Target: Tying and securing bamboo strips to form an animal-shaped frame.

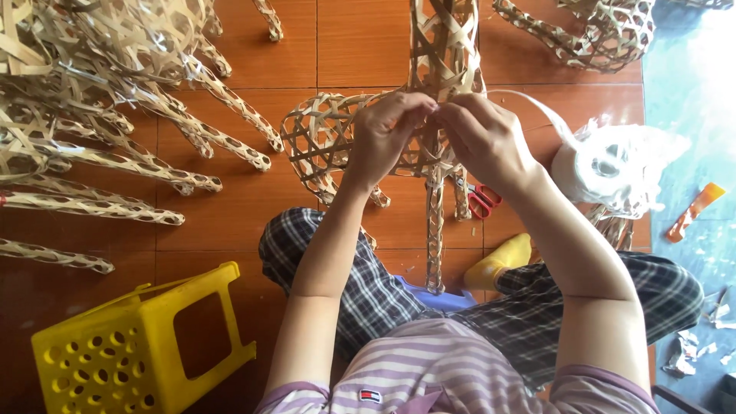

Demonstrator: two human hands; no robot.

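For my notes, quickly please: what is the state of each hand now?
Left hand: closed, pinching the woven bamboo frame.
Right hand: closed on the same frame; a white strip runs past it.

A short-sleeved top point(429, 368) with pale lilac and white horizontal stripes is worn, edged at the sleeves with a darker purple band. A small rectangular patch in red, white and dark blue is sewn on its front. Loose trousers point(360, 284) in a dark grey and white check are worn below. Both forearms are left bare, and no rings or watch are seen.
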